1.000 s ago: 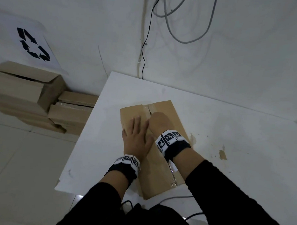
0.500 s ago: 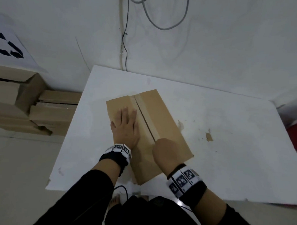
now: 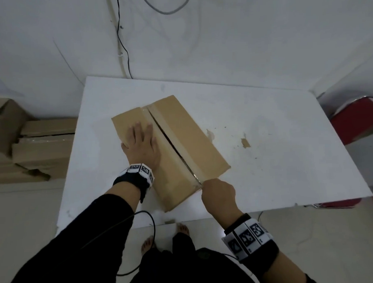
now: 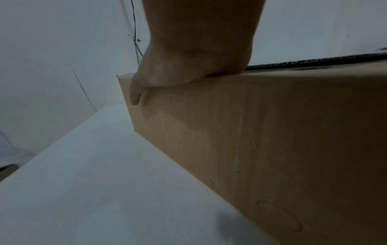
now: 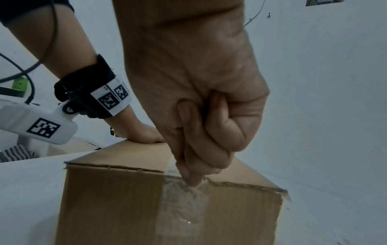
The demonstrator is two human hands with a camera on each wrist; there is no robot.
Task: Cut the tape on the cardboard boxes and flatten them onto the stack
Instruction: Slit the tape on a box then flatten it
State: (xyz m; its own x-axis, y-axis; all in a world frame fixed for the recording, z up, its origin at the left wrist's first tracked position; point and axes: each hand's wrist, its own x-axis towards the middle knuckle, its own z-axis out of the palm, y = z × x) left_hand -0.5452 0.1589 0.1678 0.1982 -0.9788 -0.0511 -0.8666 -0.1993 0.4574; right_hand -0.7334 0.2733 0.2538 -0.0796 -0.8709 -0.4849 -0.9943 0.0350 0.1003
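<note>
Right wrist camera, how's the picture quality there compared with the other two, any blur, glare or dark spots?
Right wrist view: dim, the right hand large and soft, faint glare on the clear tape. Left wrist view: darkest, the cardboard box falling into shadow at right, the left hand murky. Head view: evenly lit but grey, wide-angle bending at the table edges.

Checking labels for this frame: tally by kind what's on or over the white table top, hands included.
cardboard box: 1
hands: 2 (left hand, right hand)
brown scraps: 2 (near scrap beside the box, far scrap farther right)
Total: 5
</note>
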